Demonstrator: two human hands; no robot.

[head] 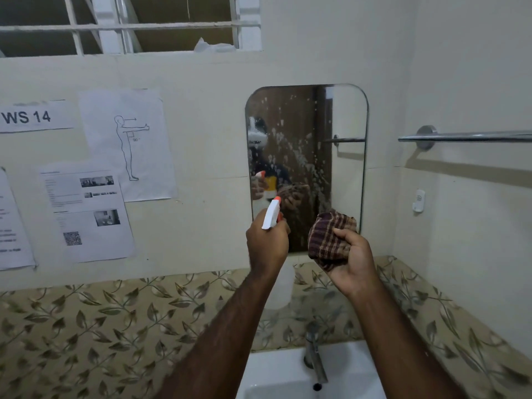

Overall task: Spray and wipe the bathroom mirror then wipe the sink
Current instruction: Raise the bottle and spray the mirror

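Spraying the mirror (339,116)
Left hand (266,244) is clamped on the spray bottle (272,215) (nozzle toward droplet-speckled glass); right hand (349,262) grips a bunched checked cloth (328,236).

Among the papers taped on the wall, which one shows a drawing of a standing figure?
The upper sheet nearest the mirror: the figure drawing sheet. The WS 14 label has only letters; the QR code sheet below carries text and photos.

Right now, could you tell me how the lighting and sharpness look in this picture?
Head view: dim, even light; the towel bar casts a soft shadow on the wall; wide-angle bending curves the edges; the mirror is speckled with spray; the tap looks slightly soft.
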